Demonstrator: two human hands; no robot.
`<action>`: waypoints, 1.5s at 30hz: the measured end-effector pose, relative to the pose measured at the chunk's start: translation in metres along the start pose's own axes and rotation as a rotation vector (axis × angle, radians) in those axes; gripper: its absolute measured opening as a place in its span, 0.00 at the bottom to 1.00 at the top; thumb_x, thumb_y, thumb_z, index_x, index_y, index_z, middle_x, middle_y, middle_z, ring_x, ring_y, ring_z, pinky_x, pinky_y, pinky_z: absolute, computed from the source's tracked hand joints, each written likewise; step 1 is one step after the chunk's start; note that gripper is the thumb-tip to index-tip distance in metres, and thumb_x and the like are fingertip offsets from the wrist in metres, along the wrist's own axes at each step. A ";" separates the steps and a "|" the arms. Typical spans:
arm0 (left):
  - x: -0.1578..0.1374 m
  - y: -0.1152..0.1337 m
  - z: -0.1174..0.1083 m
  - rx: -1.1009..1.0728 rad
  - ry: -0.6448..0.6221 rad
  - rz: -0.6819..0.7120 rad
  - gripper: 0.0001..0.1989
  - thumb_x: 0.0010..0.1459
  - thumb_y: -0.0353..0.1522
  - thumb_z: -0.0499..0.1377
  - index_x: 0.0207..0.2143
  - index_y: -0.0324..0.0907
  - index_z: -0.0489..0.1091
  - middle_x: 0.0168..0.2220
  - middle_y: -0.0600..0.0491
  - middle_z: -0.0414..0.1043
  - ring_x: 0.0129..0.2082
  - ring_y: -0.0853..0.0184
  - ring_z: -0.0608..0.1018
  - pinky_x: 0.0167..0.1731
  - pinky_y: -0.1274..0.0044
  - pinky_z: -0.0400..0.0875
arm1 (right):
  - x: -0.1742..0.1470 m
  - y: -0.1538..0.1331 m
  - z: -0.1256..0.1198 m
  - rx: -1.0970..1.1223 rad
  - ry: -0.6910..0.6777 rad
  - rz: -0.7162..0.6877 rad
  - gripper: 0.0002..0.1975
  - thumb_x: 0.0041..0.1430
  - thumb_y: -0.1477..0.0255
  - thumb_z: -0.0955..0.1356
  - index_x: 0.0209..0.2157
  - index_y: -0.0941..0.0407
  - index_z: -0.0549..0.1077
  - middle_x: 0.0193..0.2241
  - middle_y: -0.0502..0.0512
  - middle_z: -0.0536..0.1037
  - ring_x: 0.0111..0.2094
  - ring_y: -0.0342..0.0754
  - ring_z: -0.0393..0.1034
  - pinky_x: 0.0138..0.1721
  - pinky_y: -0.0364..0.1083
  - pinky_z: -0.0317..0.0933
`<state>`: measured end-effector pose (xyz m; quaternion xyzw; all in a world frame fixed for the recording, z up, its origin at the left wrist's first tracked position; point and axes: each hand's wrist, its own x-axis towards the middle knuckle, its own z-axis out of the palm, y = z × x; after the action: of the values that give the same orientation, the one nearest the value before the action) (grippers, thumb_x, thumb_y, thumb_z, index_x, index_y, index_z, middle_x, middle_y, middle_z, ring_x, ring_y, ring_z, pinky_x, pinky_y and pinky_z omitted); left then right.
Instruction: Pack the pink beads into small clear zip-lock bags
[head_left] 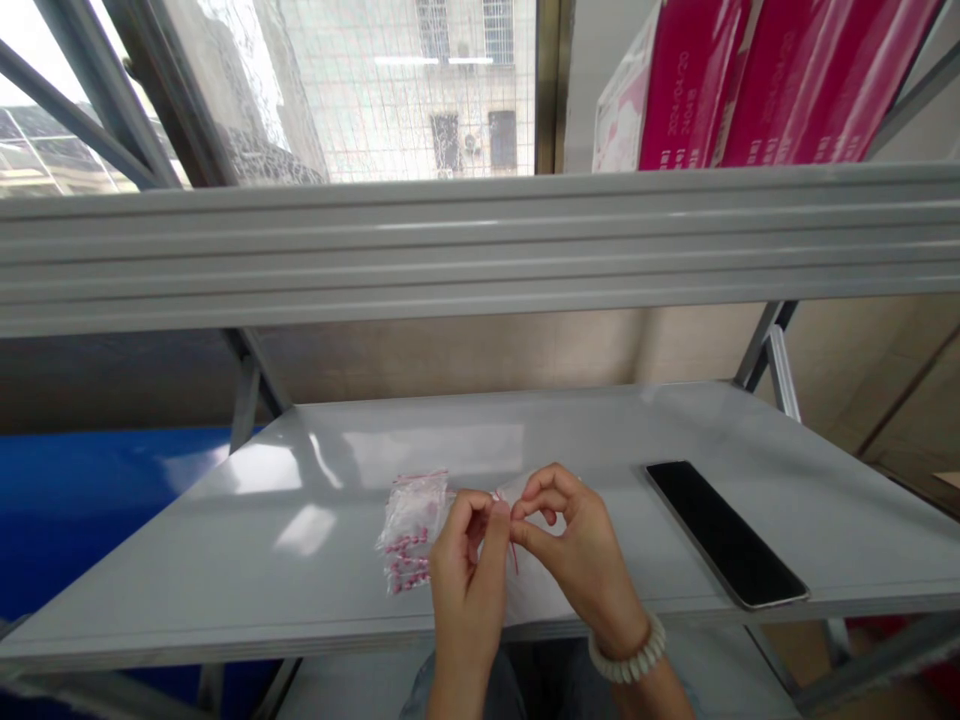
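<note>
Both my hands meet over the front part of the grey table, fingertips nearly touching. My left hand (pixel 471 560) pinches a thin red cord (pixel 515 558), its thumb pressed against the curled fingers. From the other side, my right hand (pixel 574 545) closes thumb and forefinger on the cord too; a pale beaded bracelet (pixel 628 652) circles that wrist. One end of the cord dangles below the fingertips. Under the hands lies a white sheet (pixel 536 592). Just left of my left hand is a pile of clear zip bags (pixel 409 535) with pink-red beads inside.
A black phone (pixel 726 532) lies to the right on the table (pixel 225 560). A thick grey shelf beam (pixel 480 250) crosses ahead above the table. Crimson boxes (pixel 750 90) stand on that shelf at upper right. A blue surface (pixel 90 510) shows at left.
</note>
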<state>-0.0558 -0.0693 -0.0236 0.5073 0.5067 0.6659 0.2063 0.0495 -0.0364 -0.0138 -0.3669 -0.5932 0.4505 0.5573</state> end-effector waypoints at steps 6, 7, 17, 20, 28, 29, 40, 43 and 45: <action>0.000 -0.002 0.000 -0.095 -0.049 -0.083 0.19 0.59 0.46 0.60 0.24 0.42 0.66 0.23 0.57 0.62 0.25 0.69 0.66 0.24 0.81 0.64 | 0.002 0.003 -0.009 0.098 -0.079 0.059 0.14 0.43 0.73 0.77 0.28 0.53 0.68 0.21 0.46 0.78 0.26 0.45 0.65 0.32 0.45 0.54; 0.001 -0.001 0.000 -0.100 -0.058 -0.086 0.19 0.59 0.47 0.59 0.24 0.42 0.66 0.23 0.57 0.62 0.25 0.69 0.66 0.25 0.80 0.65 | 0.002 0.005 -0.010 0.122 -0.103 0.078 0.14 0.44 0.72 0.77 0.28 0.53 0.69 0.22 0.46 0.79 0.26 0.45 0.65 0.32 0.45 0.54; -0.004 0.006 -0.004 0.183 -0.165 0.147 0.10 0.67 0.34 0.52 0.32 0.43 0.67 0.28 0.56 0.69 0.29 0.68 0.73 0.31 0.79 0.67 | -0.001 -0.002 -0.015 -0.096 -0.058 -0.110 0.07 0.51 0.73 0.71 0.32 0.52 0.69 0.26 0.48 0.75 0.32 0.49 0.68 0.40 0.48 0.61; -0.005 0.005 -0.004 0.253 -0.180 0.201 0.10 0.67 0.32 0.50 0.32 0.43 0.66 0.29 0.55 0.70 0.30 0.67 0.75 0.32 0.78 0.68 | -0.004 -0.009 -0.014 -0.304 0.020 -0.248 0.04 0.52 0.75 0.69 0.30 0.51 0.69 0.27 0.50 0.75 0.34 0.52 0.69 0.46 0.53 0.60; -0.007 0.006 0.000 0.408 -0.132 0.257 0.11 0.63 0.28 0.51 0.26 0.44 0.61 0.23 0.59 0.63 0.23 0.70 0.69 0.25 0.80 0.64 | -0.009 -0.010 -0.009 -0.646 0.237 -0.413 0.08 0.53 0.79 0.66 0.29 0.51 0.68 0.29 0.50 0.73 0.37 0.54 0.68 0.61 0.67 0.41; -0.007 0.007 0.000 0.424 -0.122 0.271 0.11 0.61 0.27 0.51 0.24 0.44 0.59 0.22 0.59 0.62 0.22 0.70 0.68 0.24 0.80 0.64 | -0.008 -0.010 -0.010 -0.639 0.238 -0.410 0.07 0.53 0.79 0.66 0.29 0.51 0.68 0.29 0.51 0.73 0.36 0.53 0.68 0.58 0.65 0.47; -0.001 -0.002 -0.018 0.645 -0.260 0.519 0.37 0.50 0.28 0.65 0.61 0.46 0.56 0.57 0.44 0.67 0.61 0.49 0.66 0.63 0.48 0.50 | -0.004 -0.009 -0.019 -0.174 -0.015 -0.079 0.04 0.49 0.74 0.67 0.29 0.54 0.66 0.22 0.45 0.69 0.21 0.41 0.53 0.24 0.42 0.51; 0.001 -0.003 -0.019 0.630 -0.242 0.543 0.30 0.49 0.26 0.65 0.54 0.48 0.62 0.48 0.50 0.74 0.51 0.54 0.74 0.62 0.49 0.52 | -0.003 -0.008 -0.016 -0.069 -0.052 0.022 0.05 0.47 0.72 0.67 0.28 0.54 0.64 0.23 0.45 0.69 0.19 0.39 0.51 0.20 0.40 0.48; 0.003 0.000 -0.020 0.607 -0.251 0.541 0.30 0.48 0.28 0.67 0.53 0.48 0.62 0.45 0.51 0.74 0.47 0.55 0.76 0.59 0.52 0.57 | -0.003 -0.007 -0.014 -0.049 -0.042 0.055 0.06 0.46 0.71 0.67 0.27 0.54 0.64 0.22 0.45 0.69 0.19 0.39 0.51 0.20 0.40 0.48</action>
<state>-0.0747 -0.0766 -0.0221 0.7367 0.4994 0.4499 -0.0745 0.0642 -0.0394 -0.0083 -0.3871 -0.6051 0.4589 0.5230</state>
